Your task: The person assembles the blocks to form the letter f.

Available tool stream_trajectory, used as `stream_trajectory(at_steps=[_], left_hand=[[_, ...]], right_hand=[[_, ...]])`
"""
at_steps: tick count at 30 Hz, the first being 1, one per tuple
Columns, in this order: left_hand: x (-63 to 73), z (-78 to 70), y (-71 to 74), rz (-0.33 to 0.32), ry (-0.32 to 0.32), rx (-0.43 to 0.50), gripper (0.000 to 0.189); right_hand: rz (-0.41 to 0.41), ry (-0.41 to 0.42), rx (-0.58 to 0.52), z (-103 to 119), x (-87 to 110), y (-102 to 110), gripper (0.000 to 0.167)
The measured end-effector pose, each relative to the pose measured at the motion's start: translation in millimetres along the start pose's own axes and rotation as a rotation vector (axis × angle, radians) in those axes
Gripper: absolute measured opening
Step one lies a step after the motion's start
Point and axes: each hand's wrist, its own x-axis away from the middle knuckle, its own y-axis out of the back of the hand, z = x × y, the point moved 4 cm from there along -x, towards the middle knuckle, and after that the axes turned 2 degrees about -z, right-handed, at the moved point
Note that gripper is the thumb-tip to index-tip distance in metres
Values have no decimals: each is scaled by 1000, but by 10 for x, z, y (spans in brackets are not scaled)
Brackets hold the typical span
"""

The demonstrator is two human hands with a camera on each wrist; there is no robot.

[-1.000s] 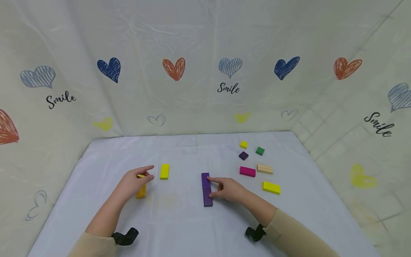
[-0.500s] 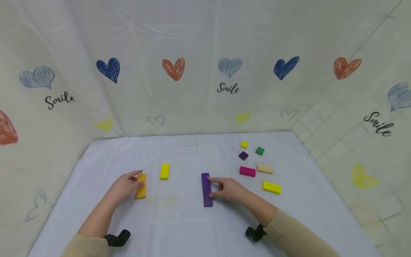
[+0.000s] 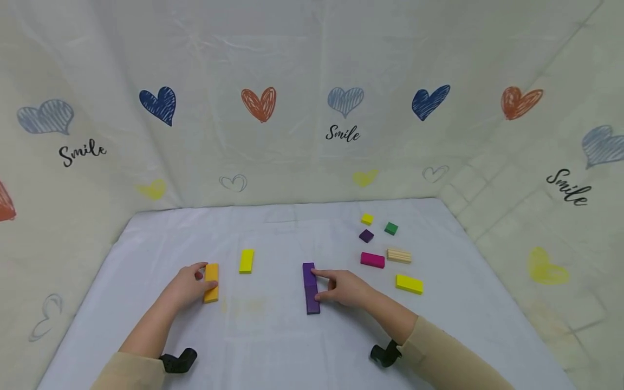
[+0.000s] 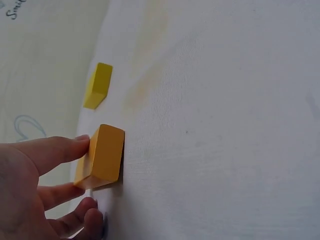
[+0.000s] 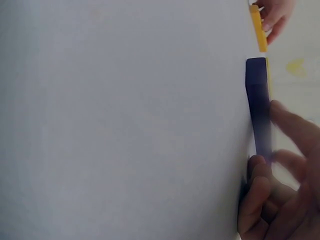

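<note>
On the left of the head view, my left hand [image 3: 184, 287] pinches an orange rectangular block [image 3: 212, 293] that stands lengthwise on the white cloth. Its thumb lies across the block and the index finger is at the far left edge; the left wrist view shows the thumb on one face and a fingertip at a corner. Two purple blocks [image 3: 312, 303] lie end to end in the middle. My right hand [image 3: 348, 287] touches their right side with index finger and thumb extended, one fingertip on each block; its other fingers are folded under.
A yellow block [image 3: 246, 261] lies between the hands, farther back. Off to the right are a magenta block [image 3: 372, 260], a ridged wooden block [image 3: 398, 255], another yellow block [image 3: 409, 284], and small yellow [image 3: 367, 219], green [image 3: 391, 228] and purple pieces [image 3: 366, 235]. A patterned curtain [image 3: 292, 157] rises behind.
My left hand has moved left and down onto the orange block, its fingers closing around it. The right hand and the purple blocks have stayed put; the head view has shifted slightly.
</note>
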Motion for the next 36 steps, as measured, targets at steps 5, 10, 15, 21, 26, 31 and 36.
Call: stream_trajectory(at_steps=[5,10,15,21,26,31,36], left_hand=[[-7,-44,-10,-12,-5,-22,75],[1,-97,-20,-20,14,-33,75],[5,-132,-20,-17,26,-37,72],[-10,-95,-4,-8,17,-31,58],[-18,-37,4,-12,14,5,56],[5,-22,21,-27,-8,38,55],[30,-33,58,-41,-25,59,54]], right_hand=[[-5,-9,1,-17,-4,-6,69],[-6,-4,2,-28,-10,-18,69],[-8,-14,-1,-30,-11,-21,70],[-8,-16,5,-24,-9,-17,70],[-7,-13,4,-16,-10,-15,70],[0,-12,-4,-8,-4,-14,70],[-2,-10,-5,-8,-2,-8,70]])
